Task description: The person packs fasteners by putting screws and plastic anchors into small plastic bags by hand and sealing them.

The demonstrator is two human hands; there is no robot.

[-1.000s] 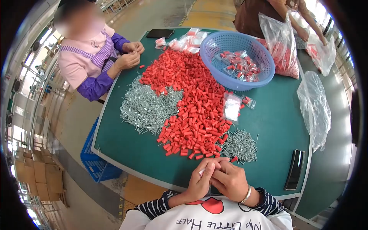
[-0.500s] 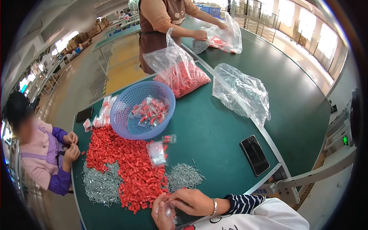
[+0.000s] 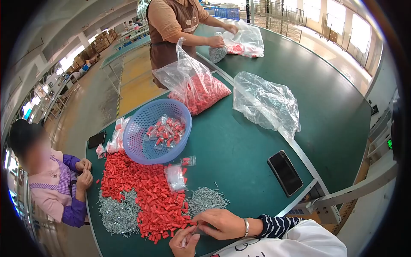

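Observation:
Low in the view, my left hand (image 3: 183, 243) is closed on a small clear plastic bag (image 3: 197, 232). Just to its right, my right hand (image 3: 220, 223) has its fingers bent together by the bag's edge. A red plastic plug lies against those fingertips; whether they grip it or the bag I cannot tell. Beyond my hands spreads a heap of red plastic plugs (image 3: 160, 205). Grey screws (image 3: 206, 200) form a small pile past my right hand. A stack of flat clear bags (image 3: 175, 177) rests on the red heap, near a filled bag (image 3: 188, 161).
A blue basket (image 3: 137, 147) holds filled bags. Behind it stands a large bag of red plugs (image 3: 201, 94). An empty plastic bag (image 3: 265, 103) and a phone (image 3: 284, 173) lie right. Another screw pile (image 3: 119, 214) is left, beside a seated co-worker (image 3: 55, 188). A standing person (image 3: 171, 38) handles bags.
My hands have shifted slightly, the right one's fingertips now at the edge of the red heap. The standing person's far hand has drawn back from the white-and-red bag. The view has tilted a little.

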